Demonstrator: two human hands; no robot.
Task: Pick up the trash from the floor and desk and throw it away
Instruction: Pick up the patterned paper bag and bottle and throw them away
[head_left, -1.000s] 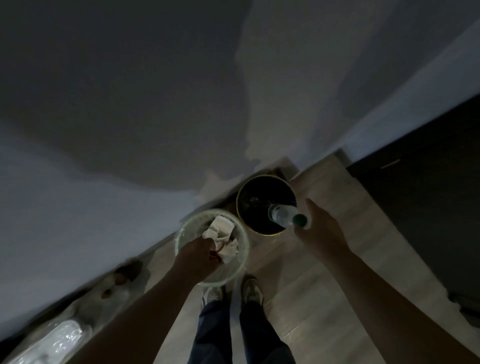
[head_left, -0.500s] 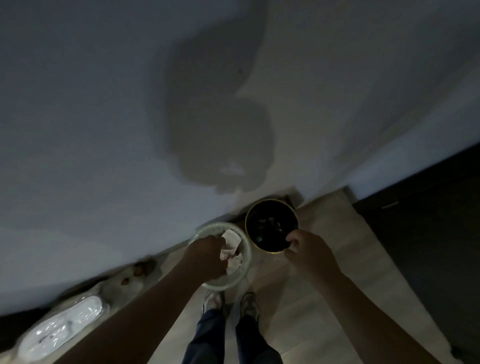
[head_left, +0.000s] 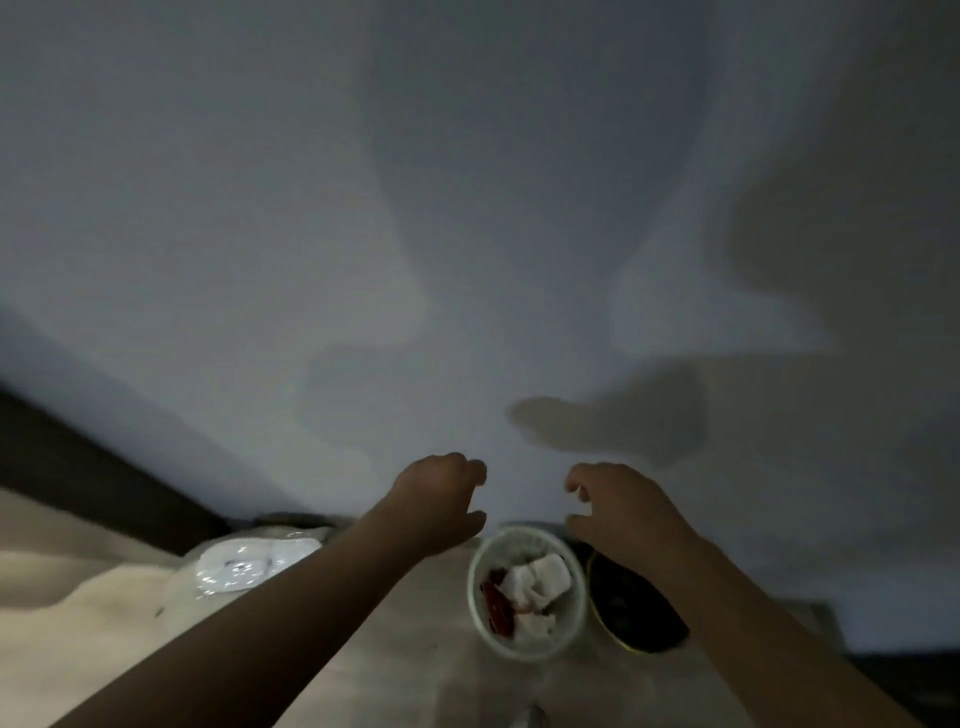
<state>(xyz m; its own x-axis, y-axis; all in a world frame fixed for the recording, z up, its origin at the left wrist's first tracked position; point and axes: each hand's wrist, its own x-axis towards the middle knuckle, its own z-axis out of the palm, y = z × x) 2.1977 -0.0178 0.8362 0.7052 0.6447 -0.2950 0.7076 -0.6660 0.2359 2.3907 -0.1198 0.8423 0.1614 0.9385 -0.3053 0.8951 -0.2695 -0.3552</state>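
Two bins stand side by side on the floor (head_left: 405, 649) against the wall (head_left: 363, 260): a pale bin (head_left: 471, 597) and, touching or just beside it on the right, a dark bin (head_left: 605, 626) with a gold rim, partly covered by the right forearm. Crumpled white paper (head_left: 537, 577) and a red scrap (head_left: 496, 597) lie inside the pale bin. The light is too dim to say what the dark one holds.

Above the bins, the left hand (head_left: 441, 499) and the right hand (head_left: 623, 512) hover apart from each other. The fingers of the left (head_left: 470, 470) and of the right (head_left: 576, 480) are loosely curled and slightly spread, pinching nothing. This trash looks delivered, so the step in hand is probably clearing away to fetch more.

To do that well, lift both hands straight up and back so neither wrist clips a rim and tips a light bin. Then sweep the gaze low along the floor before turning to the table, which is out of view. A shiny plastic bag (head_left: 244, 566) lies on the floor to the left, and it is worth checking whether it counts as trash.
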